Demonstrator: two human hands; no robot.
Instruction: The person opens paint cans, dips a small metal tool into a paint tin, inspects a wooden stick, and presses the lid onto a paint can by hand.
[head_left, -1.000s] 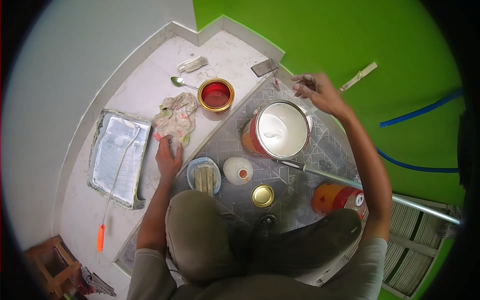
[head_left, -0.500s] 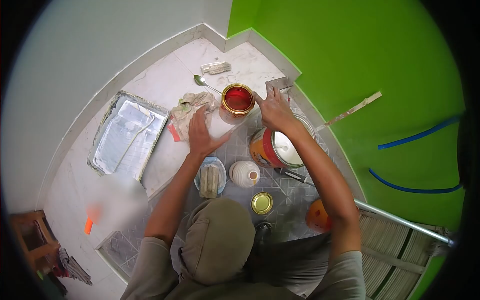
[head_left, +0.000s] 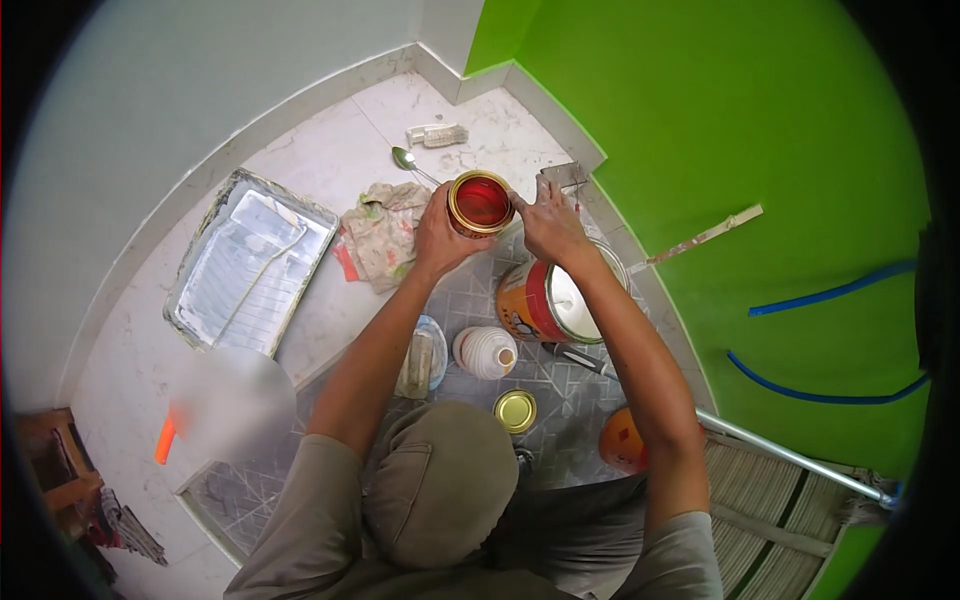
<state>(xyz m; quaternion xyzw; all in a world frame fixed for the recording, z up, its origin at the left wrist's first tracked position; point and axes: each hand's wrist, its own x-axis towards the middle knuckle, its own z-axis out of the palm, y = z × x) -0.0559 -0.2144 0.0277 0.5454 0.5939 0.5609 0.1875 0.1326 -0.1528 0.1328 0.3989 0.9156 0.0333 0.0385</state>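
Note:
A small open can [head_left: 462, 225] with a gold rim and red liquid inside stands near the middle of the head view. My left hand [head_left: 442, 243] is wrapped round its left and near side. On the right, my right hand [head_left: 550, 225] reaches over with fingers stretched out, a fingertip against the can's rim. Below that hand is a large orange and red paint bucket [head_left: 525, 300] with a whitish top. A crumpled, stained rag [head_left: 385, 235] lies left of the can. Beyond it a spoon [head_left: 404, 158] rests on the floor, its handle partly hidden near the can.
At left is a paint tray [head_left: 190, 290]. Near my head are a white ribbed bottle [head_left: 485, 353], a gold lid [head_left: 515, 411] and a bluish dish [head_left: 432, 345]. A stick [head_left: 700, 237] leans by the green wall. A metal pole [head_left: 800, 457] lies at lower right.
My left hand has moved right and closed round the small can. My right hand stays beside the rim. The view has shifted slightly.

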